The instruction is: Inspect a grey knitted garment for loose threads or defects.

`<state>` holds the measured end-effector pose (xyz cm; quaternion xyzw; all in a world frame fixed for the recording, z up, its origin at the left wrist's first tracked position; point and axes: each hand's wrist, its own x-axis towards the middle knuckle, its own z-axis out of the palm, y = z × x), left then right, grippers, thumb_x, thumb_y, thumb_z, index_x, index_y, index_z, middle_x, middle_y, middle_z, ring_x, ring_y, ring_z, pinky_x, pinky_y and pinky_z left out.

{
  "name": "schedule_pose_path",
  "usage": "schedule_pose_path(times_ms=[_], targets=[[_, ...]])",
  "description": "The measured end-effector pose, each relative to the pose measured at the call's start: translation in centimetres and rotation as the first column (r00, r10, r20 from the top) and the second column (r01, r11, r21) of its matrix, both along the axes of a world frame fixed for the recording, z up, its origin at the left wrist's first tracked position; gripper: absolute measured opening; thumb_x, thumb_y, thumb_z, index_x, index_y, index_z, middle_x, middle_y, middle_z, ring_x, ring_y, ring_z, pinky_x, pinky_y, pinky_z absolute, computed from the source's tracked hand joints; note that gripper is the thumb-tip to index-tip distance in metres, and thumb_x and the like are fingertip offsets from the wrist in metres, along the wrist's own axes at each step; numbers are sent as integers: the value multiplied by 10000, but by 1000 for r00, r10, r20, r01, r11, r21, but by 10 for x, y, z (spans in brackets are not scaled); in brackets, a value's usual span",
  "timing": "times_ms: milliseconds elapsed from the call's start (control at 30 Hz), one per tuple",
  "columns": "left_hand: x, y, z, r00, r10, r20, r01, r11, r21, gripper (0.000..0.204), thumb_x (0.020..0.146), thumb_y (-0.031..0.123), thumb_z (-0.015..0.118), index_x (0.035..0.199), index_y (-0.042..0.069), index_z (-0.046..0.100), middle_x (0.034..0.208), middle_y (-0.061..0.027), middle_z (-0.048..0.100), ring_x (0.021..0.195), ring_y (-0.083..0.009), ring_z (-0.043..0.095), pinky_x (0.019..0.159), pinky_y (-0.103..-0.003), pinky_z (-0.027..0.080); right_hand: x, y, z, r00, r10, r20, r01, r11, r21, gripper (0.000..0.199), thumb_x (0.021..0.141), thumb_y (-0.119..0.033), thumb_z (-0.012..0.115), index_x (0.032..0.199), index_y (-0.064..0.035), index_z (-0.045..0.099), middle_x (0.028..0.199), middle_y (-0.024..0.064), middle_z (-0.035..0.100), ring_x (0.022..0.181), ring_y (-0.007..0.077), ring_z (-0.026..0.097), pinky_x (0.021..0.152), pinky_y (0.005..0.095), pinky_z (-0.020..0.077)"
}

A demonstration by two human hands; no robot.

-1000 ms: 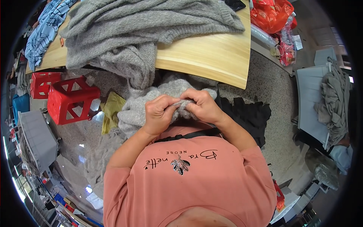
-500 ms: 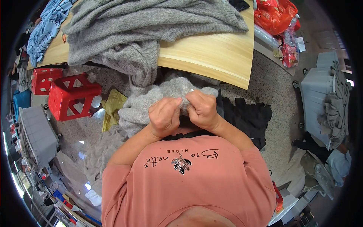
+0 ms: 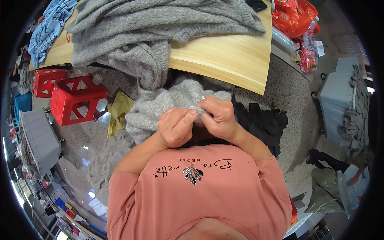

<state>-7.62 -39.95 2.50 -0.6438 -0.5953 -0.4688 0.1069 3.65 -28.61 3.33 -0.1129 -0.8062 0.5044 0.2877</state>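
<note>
Pink shirt (image 3: pixel 196 204) foremost, a pale grey knit (image 3: pixel 149 115) lies bunched just below the near edge of a tabletop (image 3: pixel 226 56). The left hand (image 3: pixel 175 127) pinches the cloth between thumb and bent fingers; the right hand (image 3: pixel 219 117), knuckles up, is closed on it just beside, the fingertips almost meeting. Small glints there are too tiny to identify. Fuzzy and thickly folded, the knit looks light, soft and limp, likely to stretch if tugged, unlikely to slip, its loose pile perhaps prone to snagging. A doubled fold, pinched between thumb and finger, would seem the surest hold.

On the speckled floor (image 3: pixel 294 90) below the tabletop's right part, matte black cloth (image 3: pixel 262 124) spreads with a ragged edge; below its left part lies a thin, creased yellow sheet (image 3: pixel 120 110). Across the tabletop's smooth, pale wood grain, a darker grey sweater (image 3: pixel 160 24) drapes in long ridges, one part hanging over the near edge. Glossy red stools (image 3: pixel 62 106) with cut-out sides stand below the tabletop's left end. Striped blue fabric (image 3: pixel 50 30) sits crumpled at that end, while a shiny, crinkled red bag (image 3: pixel 294 18) rests beyond the tabletop's right edge.
</note>
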Motion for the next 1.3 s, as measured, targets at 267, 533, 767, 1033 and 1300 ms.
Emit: schedule_pose_path(times_ms=[267,533,767,1033,1300], targets=[[9,8,0,993,21,120,-22,1000,9,216,663,-71,593,875,-38,566,677,-114,565,510,-205,545,437,-273,440,-11,1,-15,957,-176,-228,251,898,361,150,575,30,556,715,-19,530,547,81,441,438,241,465,392,324,363],[11,9,5,959,-81,271,80,997,16,166,677,-50,618,833,-41,564,648,-122,565,515,-217,561,450,-280,455,-9,12,-18,962,-8,-272,127,897,424,247,569,22,575,811,5,530,545,69,440,429,224,456,385,314,351],[6,2,5,948,-91,306,147,975,-165,122,637,-27,617,737,-15,548,551,-109,472,439,-250,477,392,-317,373,-2,6,-1,944,-13,-329,168,878,449,261,578,40,567,836,20,531,576,89,485,433,225,464,396,303,364],[-35,-5,-10,983,90,161,15,832,-555,94,667,83,628,677,27,553,560,-87,489,489,-288,497,446,-358,386,13,28,-34,993,-98,64,62,904,423,201,618,54,562,812,7,543,720,146,559,604,313,549,535,343,456],[-60,-28,-24,533,283,797,464,690,-555,97,681,56,631,668,-12,562,628,-31,548,557,-147,508,535,-275,399,48,43,-81,932,-20,363,-12,996,85,269,603,86,458,840,4,553,772,144,543,736,324,550,642,317,443]])
